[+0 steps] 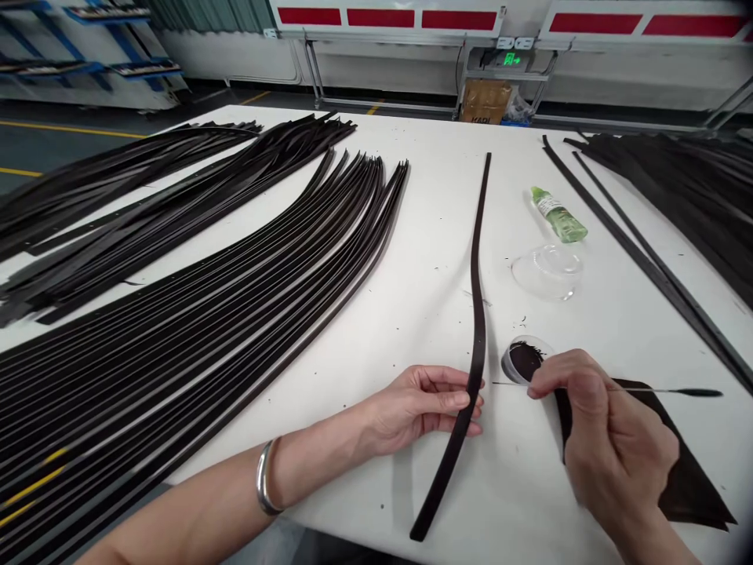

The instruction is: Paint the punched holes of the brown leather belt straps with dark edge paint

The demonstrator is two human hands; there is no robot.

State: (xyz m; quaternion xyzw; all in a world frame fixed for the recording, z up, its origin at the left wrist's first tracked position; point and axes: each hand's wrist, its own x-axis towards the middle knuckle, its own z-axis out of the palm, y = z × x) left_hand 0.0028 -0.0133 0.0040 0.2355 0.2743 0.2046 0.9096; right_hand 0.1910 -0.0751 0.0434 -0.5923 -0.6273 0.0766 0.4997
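strip (479, 314), long, narrow and dark, passes through the left hand (412, 412) below its own middle: the longer part curves away across the white table (435, 212), and the shorter part slants down to the left toward the near edge. the left hand has a narrow pinch on it, with the thumb at its left edge and the fingers behind, their tips showing past its right edge. a silver bracelet (264, 479) circles the left wrist.

the right hand (623, 439) is closed on a thin tool (697, 392), thumb and bent fingers gripping its slender shaft. the dark, thicker end sticks out to the right, and the fine tip points left at the strip, just beside the held part; whether they touch, i cannot tell.

just beyond the right fingers stands a small clear cup (525, 361) with dark contents. a clear plastic dish (547, 275) and a green bottle (558, 216), lying on its side, are farther off. a dark sheet (685, 471) lies partly hidden by the right hand. many similar strips (247, 294) spread well to the left.
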